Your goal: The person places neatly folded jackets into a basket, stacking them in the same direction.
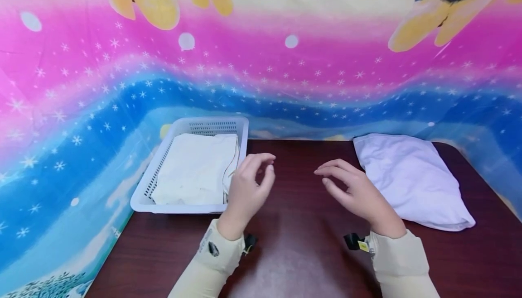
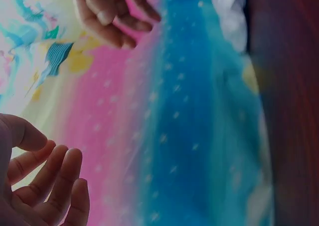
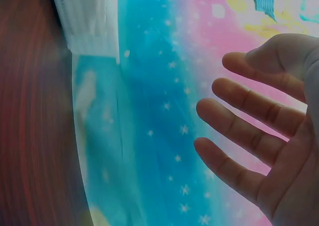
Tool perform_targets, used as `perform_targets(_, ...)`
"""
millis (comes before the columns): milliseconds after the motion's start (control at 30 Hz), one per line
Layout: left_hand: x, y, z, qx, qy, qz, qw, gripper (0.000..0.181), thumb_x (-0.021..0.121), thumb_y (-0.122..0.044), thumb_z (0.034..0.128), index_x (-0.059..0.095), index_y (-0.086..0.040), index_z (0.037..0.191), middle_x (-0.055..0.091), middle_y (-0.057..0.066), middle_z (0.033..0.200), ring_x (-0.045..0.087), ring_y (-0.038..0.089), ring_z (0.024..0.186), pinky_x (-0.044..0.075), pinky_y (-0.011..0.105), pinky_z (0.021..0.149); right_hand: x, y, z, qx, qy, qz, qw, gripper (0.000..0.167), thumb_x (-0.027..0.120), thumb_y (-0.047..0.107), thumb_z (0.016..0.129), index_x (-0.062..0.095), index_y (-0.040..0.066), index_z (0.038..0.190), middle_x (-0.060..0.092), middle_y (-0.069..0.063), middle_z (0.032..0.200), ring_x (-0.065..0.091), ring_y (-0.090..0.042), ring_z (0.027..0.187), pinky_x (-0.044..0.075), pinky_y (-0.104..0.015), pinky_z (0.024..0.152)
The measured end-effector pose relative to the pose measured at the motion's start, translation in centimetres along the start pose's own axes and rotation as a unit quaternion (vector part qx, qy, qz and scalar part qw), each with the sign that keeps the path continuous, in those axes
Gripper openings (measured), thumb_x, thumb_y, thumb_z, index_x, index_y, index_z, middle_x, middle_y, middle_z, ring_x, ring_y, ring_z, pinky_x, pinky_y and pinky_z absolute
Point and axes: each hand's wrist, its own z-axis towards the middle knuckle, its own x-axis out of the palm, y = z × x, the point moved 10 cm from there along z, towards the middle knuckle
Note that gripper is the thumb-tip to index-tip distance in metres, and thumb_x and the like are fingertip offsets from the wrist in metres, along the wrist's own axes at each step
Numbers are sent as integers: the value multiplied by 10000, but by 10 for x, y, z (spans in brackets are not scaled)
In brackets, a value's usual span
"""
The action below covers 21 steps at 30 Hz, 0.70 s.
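My left hand (image 1: pixel 249 189) hovers beside the right side of a white plastic basket (image 1: pixel 179 208), its fingers loosely bent and holding nothing. Folded white cloth (image 1: pixel 195 169) lies inside the basket. My right hand (image 1: pixel 359 191) is held above the table, left of a folded white cloth bundle (image 1: pixel 416 182), with relaxed fingers and nothing in them. The left wrist view shows the loose fingers (image 2: pixel 67 181) of the left hand. In the right wrist view the right hand's fingers (image 3: pixel 244 131) are spread apart.
Both hands are over a dark red-brown wooden table (image 1: pixel 293 225). A colourful printed sheet (image 1: pixel 265 76) with snowflakes hangs behind it and along its sides. A dark camera piece (image 1: pixel 352 242) is strapped at the right wrist, another (image 1: pixel 249 243) at the left.
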Motion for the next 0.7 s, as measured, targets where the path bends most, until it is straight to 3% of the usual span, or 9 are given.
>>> perform_targets(100, 24, 4, -2, -192, 270, -251, 9991, 203, 609, -53, 926, 709, -72, 1101, 671, 36, 1016, 630, 118, 849, 556, 239, 753, -8, -10, -8, 165, -83, -86, 9998, 358, 717, -67, 870, 734, 149, 1155, 656, 20, 1173, 602, -132, 1097, 398, -94, 950)
perform_targets(300, 72, 16, -9, -874, 713, -632, 9916, 219, 612, -40, 925, 703, -84, 1120, 650, 47, 1053, 639, 126, 870, 578, 298, 759, -24, -26, -23, 452, -393, -290, 9978, 355, 718, -101, 852, 739, 100, 1142, 668, -10, 1145, 588, -114, 1087, 358, -58, 982)
perform_targets(500, 119, 18, -15, -1185, 1266, -423, 9839, 245, 611, -84, 925, 695, -153, 1145, 629, 1, 1070, 649, 121, 912, 505, 193, 751, -40, -45, -36, 696, -592, -507, 9945, 356, 702, -120, 852, 741, 79, 1144, 676, -35, 1115, 552, -5, 1061, 364, -34, 926)
perform_targets(600, 137, 23, -18, -1537, 1453, -627, 9754, 253, 603, -80, 929, 688, -151, 1156, 628, -8, 1104, 650, 119, 936, 504, 207, 776, -51, -56, -44, 781, -820, -568, 9919, 338, 681, -140, 846, 744, 50, 1118, 680, -57, 1085, 532, 58, 1040, 365, -33, 905)
perform_targets(700, 152, 32, -23, -2060, 1579, -998, 9606, 256, 599, -70, 931, 682, -146, 1161, 621, -19, 1132, 635, 81, 942, 516, 229, 824, -65, -67, -53, 923, -1125, -673, 9871, 304, 658, -145, 849, 743, 17, 1091, 676, -95, 1047, 522, 88, 996, 364, -40, 880)
